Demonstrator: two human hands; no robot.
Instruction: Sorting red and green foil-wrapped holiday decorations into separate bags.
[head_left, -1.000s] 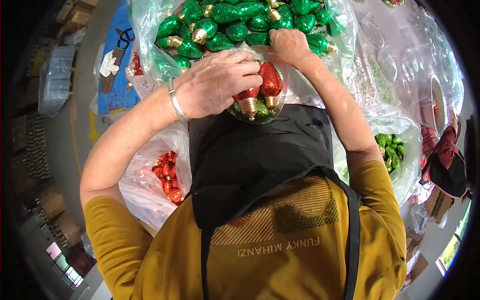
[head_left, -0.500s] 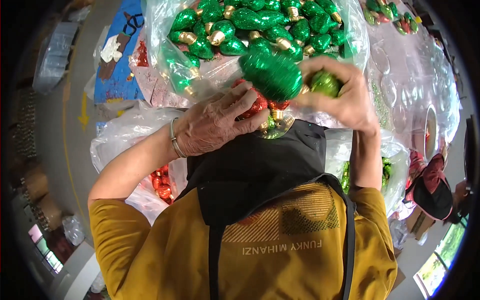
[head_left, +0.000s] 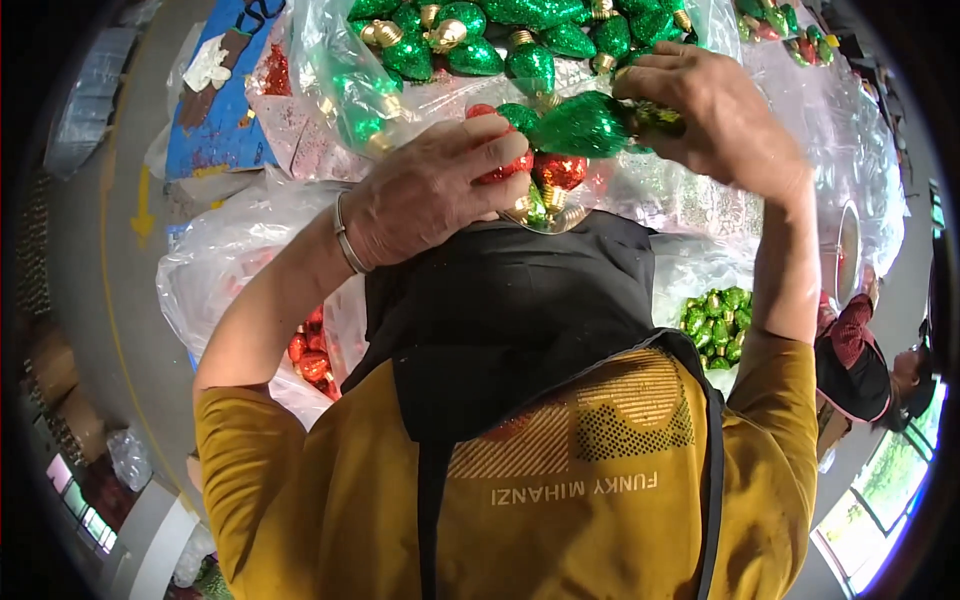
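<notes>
My left hand [head_left: 440, 185] is closed round a cluster of glittery bulb-shaped ornaments in front of my chest. A red bulb [head_left: 563, 171] with a gold cap hangs in it, and part of another red one shows under my fingers. A large green glitter bulb [head_left: 585, 126], slightly blurred, lies across the cluster's top right. My right hand [head_left: 725, 120] is curled round a smaller olive-green bulb [head_left: 657, 118] at the big bulb's right end. Its fingertips partly hide where the two meet. Below the cluster sits a clear round rim [head_left: 548, 222].
A clear plastic bag [head_left: 330, 70] of green bulbs with gold caps lies beyond my hands. Red bulbs [head_left: 315, 355] fill a bag at left, and light green ones [head_left: 716, 325] a bag at right. A blue board [head_left: 215, 135] lies far left. Another person [head_left: 858, 360] is at right.
My right hand has moved up and right with the olive-green bulb. The large green bulb has turned from slanting to nearly level. My left hand has shifted slightly up, still gripping the cluster.
</notes>
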